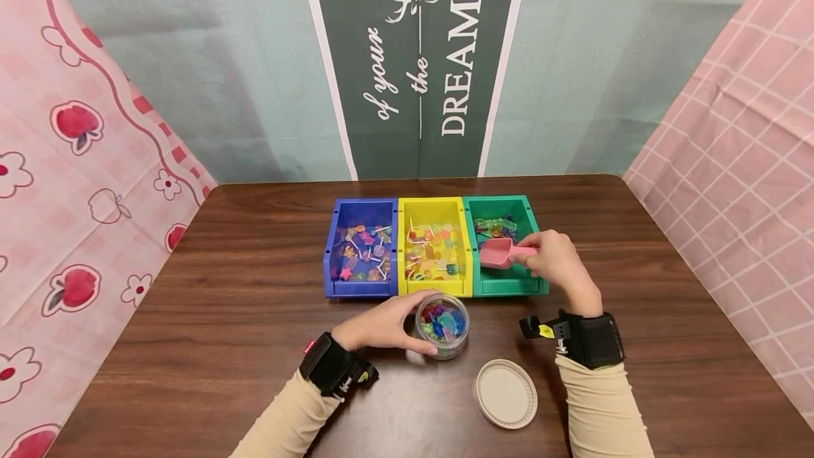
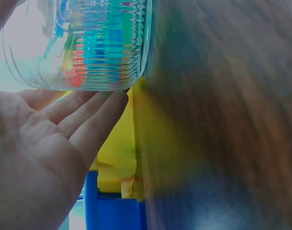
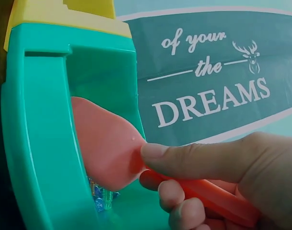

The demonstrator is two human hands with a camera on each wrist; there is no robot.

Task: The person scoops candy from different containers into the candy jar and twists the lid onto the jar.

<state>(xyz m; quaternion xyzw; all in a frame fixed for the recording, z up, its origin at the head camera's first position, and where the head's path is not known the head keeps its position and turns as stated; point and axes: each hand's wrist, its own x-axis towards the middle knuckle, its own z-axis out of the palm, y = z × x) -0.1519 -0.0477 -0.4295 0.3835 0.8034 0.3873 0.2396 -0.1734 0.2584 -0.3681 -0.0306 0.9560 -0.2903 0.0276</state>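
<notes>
My left hand (image 1: pixel 384 324) holds a clear glass jar (image 1: pixel 449 352) standing on the table, thumb on the near side and fingers round the far side. Colourful translucent pieces (image 1: pixel 445 319) lie inside it; the left wrist view shows the ribbed glass wall (image 2: pixel 107 72) beside my fingers. With my right hand (image 1: pixel 556 260) I grip the handle of a pink scoop (image 1: pixel 496 253). Its blade is within the green bin (image 1: pixel 511 288), above dark blue and green pieces (image 1: pixel 496 226). What the scoop carries cannot be made out.
Left of the green bin stand a yellow bin (image 1: pixel 435 289) and a blue bin (image 1: pixel 361 290), joined in a row and holding small candy-shaped pieces. A round pale lid (image 1: pixel 506 394) lies on the brown table (image 1: pixel 254 316) near the jar. Cloth hangs behind and at both sides.
</notes>
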